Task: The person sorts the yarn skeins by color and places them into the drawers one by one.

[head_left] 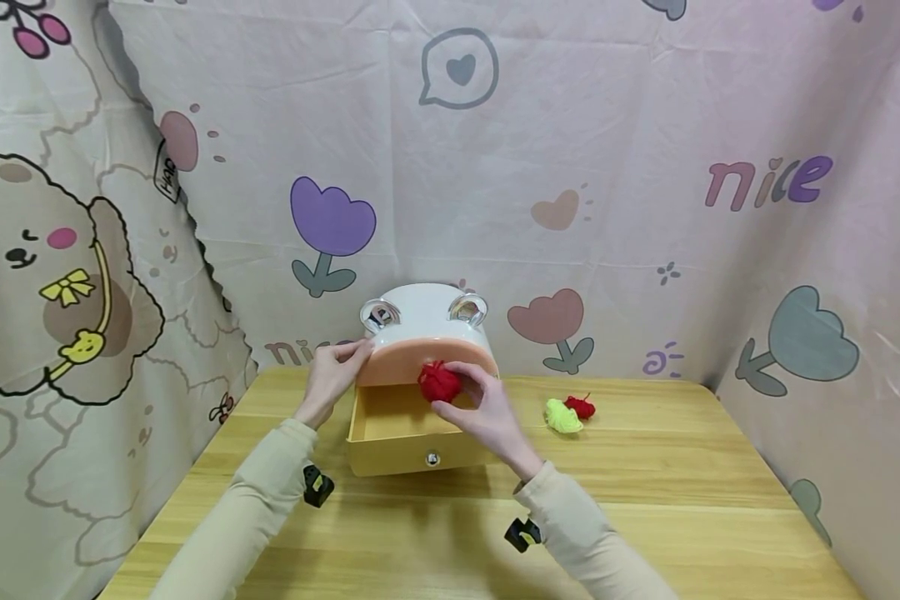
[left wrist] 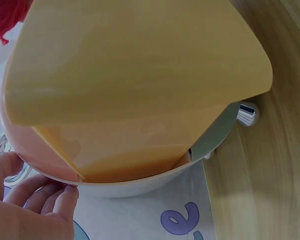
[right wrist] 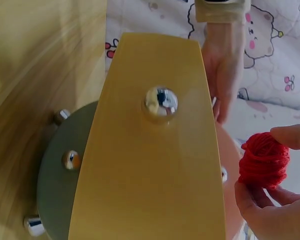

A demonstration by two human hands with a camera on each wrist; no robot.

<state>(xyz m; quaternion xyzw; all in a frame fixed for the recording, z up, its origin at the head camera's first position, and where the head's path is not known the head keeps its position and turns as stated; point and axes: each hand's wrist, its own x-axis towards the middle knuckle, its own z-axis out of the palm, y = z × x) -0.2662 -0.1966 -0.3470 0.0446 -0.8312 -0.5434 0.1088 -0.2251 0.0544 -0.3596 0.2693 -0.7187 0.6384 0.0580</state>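
Note:
My right hand [head_left: 491, 411] pinches a small ball of red yarn [head_left: 439, 382] between thumb and fingers. The ball is above the open yellow drawer [head_left: 423, 454], which has a round silver knob [right wrist: 160, 103]. That drawer sticks out of a rounded white storage box [head_left: 426, 312] with a pink front panel [head_left: 397, 361] and two silver ear-like rings on top. At the box's upper left edge, my left hand [head_left: 332, 379] grips the rim with thumb and curled fingers, as the left wrist view shows. Part of the drawer's inside is hidden by the right hand.
To the right of the box, a yellow-green yarn bundle [head_left: 563, 416] and a smaller red one [head_left: 581, 407] lie together on the wooden table [head_left: 645, 475]. A printed cloth [head_left: 630, 125] hangs behind the table and along both sides.

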